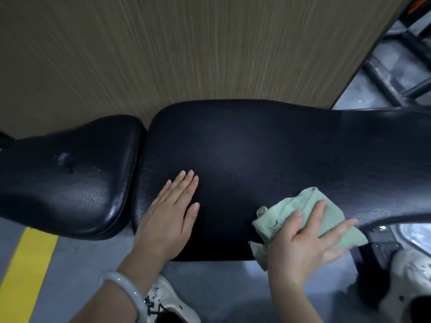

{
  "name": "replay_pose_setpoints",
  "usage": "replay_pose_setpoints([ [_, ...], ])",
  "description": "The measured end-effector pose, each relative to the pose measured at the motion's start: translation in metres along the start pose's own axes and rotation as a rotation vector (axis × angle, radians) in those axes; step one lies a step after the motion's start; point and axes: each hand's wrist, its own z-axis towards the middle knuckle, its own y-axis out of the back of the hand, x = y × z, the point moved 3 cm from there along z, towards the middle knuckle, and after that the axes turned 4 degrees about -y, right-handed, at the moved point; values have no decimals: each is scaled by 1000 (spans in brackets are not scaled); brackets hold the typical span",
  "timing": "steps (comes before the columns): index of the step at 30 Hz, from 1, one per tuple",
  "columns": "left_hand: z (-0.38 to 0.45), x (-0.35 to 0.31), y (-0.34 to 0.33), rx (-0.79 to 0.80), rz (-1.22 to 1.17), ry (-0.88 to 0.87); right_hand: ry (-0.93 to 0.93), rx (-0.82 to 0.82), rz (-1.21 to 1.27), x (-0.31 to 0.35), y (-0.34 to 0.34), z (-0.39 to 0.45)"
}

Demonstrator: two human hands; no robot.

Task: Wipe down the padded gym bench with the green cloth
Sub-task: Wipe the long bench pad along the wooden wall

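Here, reading left to right:

Seat pad: we see the smaller seat pad (70, 183) at the left, with pale scuffs on its top; we cannot tell whether it has been wiped.

Left hand: our left hand (171, 220) lies flat on the near left part of the long pad, fingers straight and together, holding nothing; we judge it a brace.

Bench: the padded gym bench (245, 148) runs across the scene, black all over; no wet streaks show that would tell us what is done.

Cloth: the green cloth (300, 210) lies crumpled on the near edge of the long pad, right of centre, partly hanging over it.

Right hand: our right hand (310, 243) presses the cloth down with fingers spread and nearly straight.

Progress: we judge the wiping under way; the far side and the right end may be left.

Writing: we find no brand, label or readable text.
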Motion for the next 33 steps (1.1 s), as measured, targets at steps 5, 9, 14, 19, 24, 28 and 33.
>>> replay_pose_setpoints([
  [5,-2,1,1,0,-5,10,183,65,-180,-9,0,-9],
  [9,-2,0,1,6,-13,11,554,218,-464,-20,7,-12],
  [14,-2,0,2,1,-26,22,1017,303,-751,-3,17,17],
  [19,-2,0,2,-32,-38,14,1329,447,-841,21,9,33],
  [24,-2,3,3,-122,-24,84,1251,521,-779,51,-44,-16],
  [28,-5,2,7,-124,84,230,1408,649,-811,61,-55,-30],
  [33,-7,-4,5,-76,135,285,1723,751,-868,47,-24,7],
])
